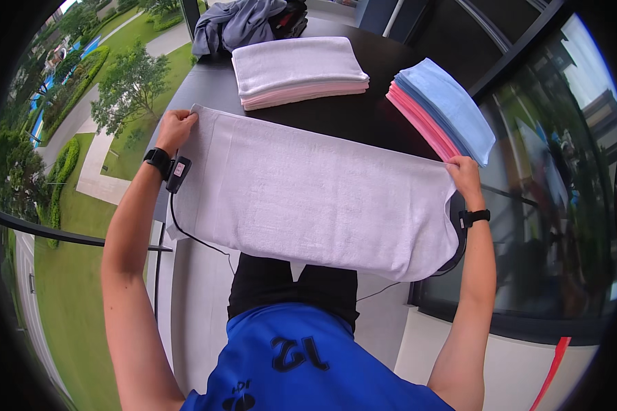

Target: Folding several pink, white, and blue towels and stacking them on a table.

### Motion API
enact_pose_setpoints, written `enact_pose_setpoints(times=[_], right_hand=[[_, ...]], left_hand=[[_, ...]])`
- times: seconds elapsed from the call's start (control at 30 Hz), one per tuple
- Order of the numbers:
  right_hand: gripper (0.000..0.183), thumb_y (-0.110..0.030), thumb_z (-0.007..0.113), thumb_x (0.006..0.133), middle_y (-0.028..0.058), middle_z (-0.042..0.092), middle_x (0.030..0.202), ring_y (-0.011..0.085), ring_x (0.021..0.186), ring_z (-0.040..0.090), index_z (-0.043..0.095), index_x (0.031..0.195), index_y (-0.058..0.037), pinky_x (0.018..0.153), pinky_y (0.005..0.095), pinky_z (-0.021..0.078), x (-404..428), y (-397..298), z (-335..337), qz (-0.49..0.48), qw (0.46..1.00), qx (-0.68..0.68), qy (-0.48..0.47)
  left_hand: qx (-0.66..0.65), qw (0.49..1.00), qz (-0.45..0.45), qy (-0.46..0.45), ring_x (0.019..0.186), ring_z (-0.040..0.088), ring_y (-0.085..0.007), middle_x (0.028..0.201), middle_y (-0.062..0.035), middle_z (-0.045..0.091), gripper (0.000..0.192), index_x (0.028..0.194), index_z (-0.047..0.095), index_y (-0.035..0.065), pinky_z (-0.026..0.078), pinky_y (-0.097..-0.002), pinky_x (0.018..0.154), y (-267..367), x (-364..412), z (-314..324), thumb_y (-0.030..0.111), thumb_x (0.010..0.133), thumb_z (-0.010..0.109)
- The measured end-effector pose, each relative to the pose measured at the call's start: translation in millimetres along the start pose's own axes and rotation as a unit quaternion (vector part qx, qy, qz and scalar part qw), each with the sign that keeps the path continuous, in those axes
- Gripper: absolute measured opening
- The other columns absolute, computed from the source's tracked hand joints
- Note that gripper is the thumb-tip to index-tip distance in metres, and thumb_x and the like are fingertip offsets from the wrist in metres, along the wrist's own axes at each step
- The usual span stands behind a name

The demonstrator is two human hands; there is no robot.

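A white terry towel [319,190] is stretched out lengthwise between my two hands, its lower edge hanging in front of my legs. My left hand [176,128] pinches its upper left corner. At the upper right corner, my right hand [464,177] grips the towel, close to the near end of a stack of blue and pink towels [445,110]. The right end of the white towel curls and sags in loose folds. Beyond it lies another stack of folded towels [301,72], white on top with pink below.
The dark table [375,110] carries both stacks and, at its far left, a heap of grey and black cloth [241,25]. Windows stand on the left and right. Thin cables [200,239] run from the devices at my wrists.
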State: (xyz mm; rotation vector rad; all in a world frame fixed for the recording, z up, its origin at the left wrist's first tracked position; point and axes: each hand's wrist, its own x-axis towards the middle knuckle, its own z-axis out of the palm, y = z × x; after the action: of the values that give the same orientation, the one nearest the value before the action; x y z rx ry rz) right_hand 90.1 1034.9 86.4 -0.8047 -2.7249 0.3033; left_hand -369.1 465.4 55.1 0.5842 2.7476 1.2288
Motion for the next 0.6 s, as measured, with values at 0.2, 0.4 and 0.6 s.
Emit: enact_pose_setpoints(times=[0.2, 0.4, 0.6], right_hand=[[0.022, -0.013, 0.075, 0.089, 0.0258, 0.075, 0.105, 0.0434, 0.101, 0.073, 0.078, 0.105, 0.0021, 0.089, 0.0486, 0.0571, 8, 14, 18, -0.038, 0.994, 0.003, 0.099], [0.034, -0.016, 0.078, 0.09, 0.0227, 0.075, 0.112, 0.0433, 0.103, 0.072, 0.073, 0.119, 0.0012, 0.089, 0.0485, 0.0568, 1, -4, 28, -0.091, 0.985, 0.0, 0.148], [0.05, -0.027, 0.084, 0.089, 0.0183, 0.075, 0.103, 0.0349, 0.093, 0.073, 0.07, 0.127, 0.0017, 0.08, 0.0428, 0.0574, -92, -26, -6, 0.028, 0.998, 0.033, 0.052]], left_hand=[[-0.013, 0.999, 0.014, 0.028, 0.074, 0.062, -0.0118, 0.077, -0.0059, 0.072, 0.035, 0.109, 0.077, -0.0058, 0.05, -0.0348, 0.071, -26, 25, 15, 0.028, 0.101, 0.072], [0.019, 0.998, 0.016, 0.051, 0.065, 0.049, -0.0075, 0.072, 0.0037, 0.061, 0.031, 0.114, 0.079, -0.0025, 0.042, -0.0324, 0.061, -86, 58, -9, 0.025, 0.104, 0.07], [-0.01, 0.999, 0.02, -0.032, 0.118, 0.065, -0.0292, 0.145, -0.0266, 0.058, 0.08, 0.169, 0.037, 0.0089, 0.056, -0.0378, 0.097, -76, 10, -37, 0.033, 0.102, 0.074]])
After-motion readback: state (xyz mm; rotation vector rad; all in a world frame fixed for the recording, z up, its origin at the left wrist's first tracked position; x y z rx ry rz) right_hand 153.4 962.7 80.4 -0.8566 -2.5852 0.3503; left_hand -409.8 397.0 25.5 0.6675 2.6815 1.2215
